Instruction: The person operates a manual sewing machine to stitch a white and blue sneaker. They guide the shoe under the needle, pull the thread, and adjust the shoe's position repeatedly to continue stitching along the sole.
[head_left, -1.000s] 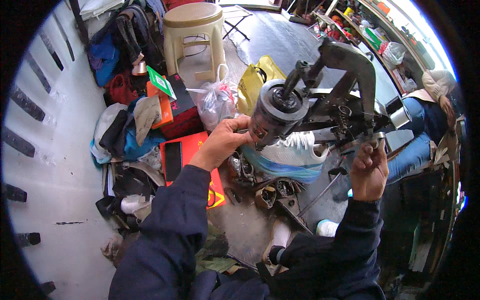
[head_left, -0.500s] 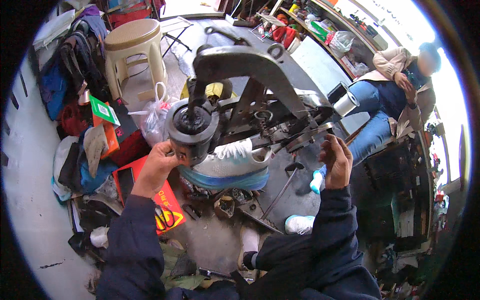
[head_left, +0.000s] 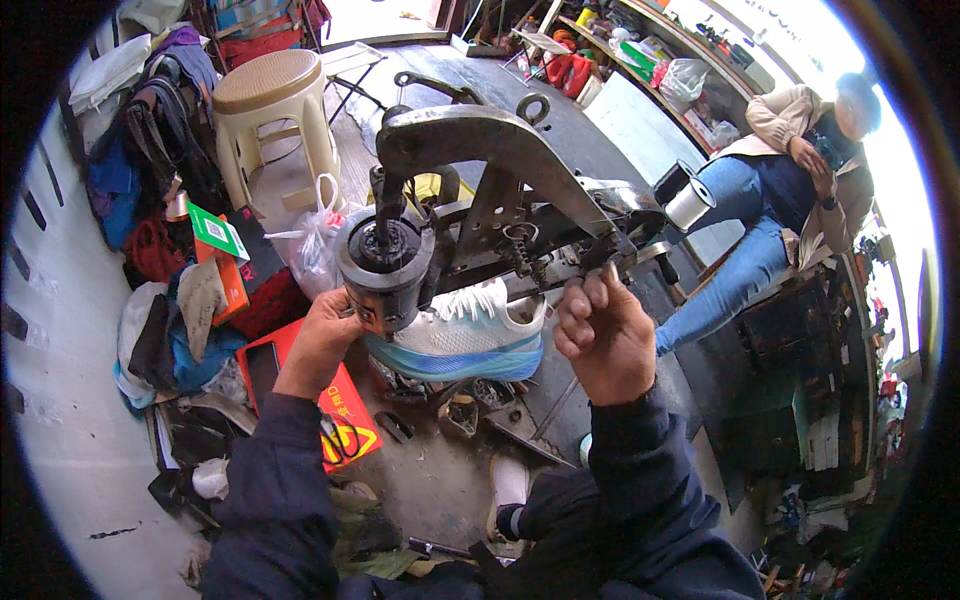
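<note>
Grey floor [head_left: 435, 485], scuffed | machine [head_left: 495, 205]: above floor, arched, dark worn metal, ringed coil spring [head_left: 522, 235] | left hand [head_left: 320, 340]: closed on machine's round head [head_left: 385, 262] | right hand [head_left: 612, 340]: fingers curled by machine, contents unclear | shoe [head_left: 465, 345]: below, white, laced, blue-soled | spool [head_left: 687, 205]: white | stool [head_left: 268, 80]: beige, round-topped

The right hand [head_left: 612, 345], at the right end of the sewing machine [head_left: 500, 150] a second ago, has moved left and now sits in front of it, leaving the black knob [head_left: 668, 268] there bare. A white shoe [head_left: 586, 447] on the floor, on the near side of the machine, has become mostly hidden behind the right sleeve [head_left: 640, 480].
</note>
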